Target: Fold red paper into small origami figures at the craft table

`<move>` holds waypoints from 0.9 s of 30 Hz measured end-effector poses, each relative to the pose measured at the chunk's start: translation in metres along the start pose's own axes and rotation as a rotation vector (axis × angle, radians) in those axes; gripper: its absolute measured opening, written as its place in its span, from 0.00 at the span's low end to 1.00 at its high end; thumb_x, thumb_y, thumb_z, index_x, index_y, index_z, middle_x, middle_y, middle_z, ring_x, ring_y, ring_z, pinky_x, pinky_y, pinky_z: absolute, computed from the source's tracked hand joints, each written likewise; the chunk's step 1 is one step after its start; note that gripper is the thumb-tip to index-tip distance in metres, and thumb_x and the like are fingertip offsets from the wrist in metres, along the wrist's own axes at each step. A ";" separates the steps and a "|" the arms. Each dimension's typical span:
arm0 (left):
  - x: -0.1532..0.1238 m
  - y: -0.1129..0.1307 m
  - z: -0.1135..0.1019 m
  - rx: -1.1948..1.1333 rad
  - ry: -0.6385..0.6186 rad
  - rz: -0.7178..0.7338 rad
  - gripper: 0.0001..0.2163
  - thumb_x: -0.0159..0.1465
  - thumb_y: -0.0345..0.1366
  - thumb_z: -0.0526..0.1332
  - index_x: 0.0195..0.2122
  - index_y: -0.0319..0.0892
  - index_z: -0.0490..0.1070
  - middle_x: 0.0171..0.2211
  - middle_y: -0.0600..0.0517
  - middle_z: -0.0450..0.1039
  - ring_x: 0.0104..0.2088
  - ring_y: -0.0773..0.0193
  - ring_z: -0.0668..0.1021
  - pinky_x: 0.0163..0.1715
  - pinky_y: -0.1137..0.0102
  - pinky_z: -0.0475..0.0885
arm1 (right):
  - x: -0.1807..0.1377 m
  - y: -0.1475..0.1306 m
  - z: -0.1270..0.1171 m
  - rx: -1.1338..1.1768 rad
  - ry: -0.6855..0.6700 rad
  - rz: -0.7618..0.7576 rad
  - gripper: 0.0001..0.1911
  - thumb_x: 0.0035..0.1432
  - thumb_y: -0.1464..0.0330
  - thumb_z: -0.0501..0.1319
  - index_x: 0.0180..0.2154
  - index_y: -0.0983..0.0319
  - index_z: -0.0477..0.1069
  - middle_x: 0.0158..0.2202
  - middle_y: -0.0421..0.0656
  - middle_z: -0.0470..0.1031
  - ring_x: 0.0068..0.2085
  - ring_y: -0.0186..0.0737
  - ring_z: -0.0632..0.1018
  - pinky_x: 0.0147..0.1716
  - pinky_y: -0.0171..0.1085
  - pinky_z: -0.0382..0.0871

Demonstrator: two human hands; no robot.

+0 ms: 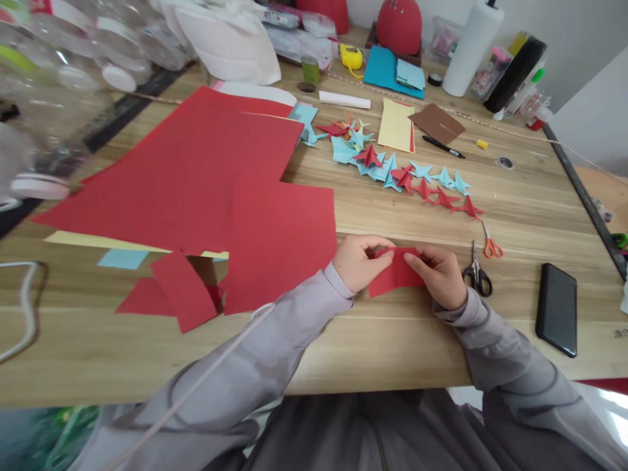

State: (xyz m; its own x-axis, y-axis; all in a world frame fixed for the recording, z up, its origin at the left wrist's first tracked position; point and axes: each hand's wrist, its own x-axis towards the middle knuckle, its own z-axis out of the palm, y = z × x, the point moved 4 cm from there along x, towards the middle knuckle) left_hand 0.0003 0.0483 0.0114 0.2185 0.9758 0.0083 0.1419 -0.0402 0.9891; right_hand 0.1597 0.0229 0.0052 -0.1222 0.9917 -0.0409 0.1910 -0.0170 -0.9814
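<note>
A small red sheet of paper [396,278] with a crease down its middle is pinched between both my hands, just above the table. My left hand [363,260] grips its upper left edge between thumb and fingers. On the other side, my right hand [441,273] holds the upper right part, the thumb lying on its face. Large red paper sheets [196,170] lie to the left of my hands. Close to my right hand are black-handled scissors [477,273] and small orange-handled scissors [491,245]. Folded paper cranes [405,178] in red and light blue stand in rows beyond my hands.
Red paper strips [184,291] lie at the left front. A phone [557,309] rests at the right. Further back are a black pen [443,146], brown paper [438,123], a yellow tape measure [351,57] and a white bottle [471,49]. Clear plastic bottles [73,85] crowd the far left.
</note>
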 end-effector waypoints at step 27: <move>0.004 -0.005 -0.001 -0.126 0.071 -0.106 0.05 0.50 0.31 0.63 0.22 0.39 0.78 0.21 0.51 0.78 0.22 0.66 0.76 0.24 0.73 0.70 | -0.011 -0.019 0.003 -0.348 0.039 -0.421 0.14 0.59 0.70 0.59 0.44 0.53 0.78 0.39 0.43 0.82 0.39 0.43 0.81 0.38 0.40 0.76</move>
State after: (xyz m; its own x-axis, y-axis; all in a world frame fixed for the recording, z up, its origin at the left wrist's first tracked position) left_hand -0.0004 0.0530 0.0070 0.1398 0.9859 -0.0915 0.0371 0.0871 0.9955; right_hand 0.1541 0.0122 0.0237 -0.2228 0.9076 0.3558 0.4452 0.4194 -0.7911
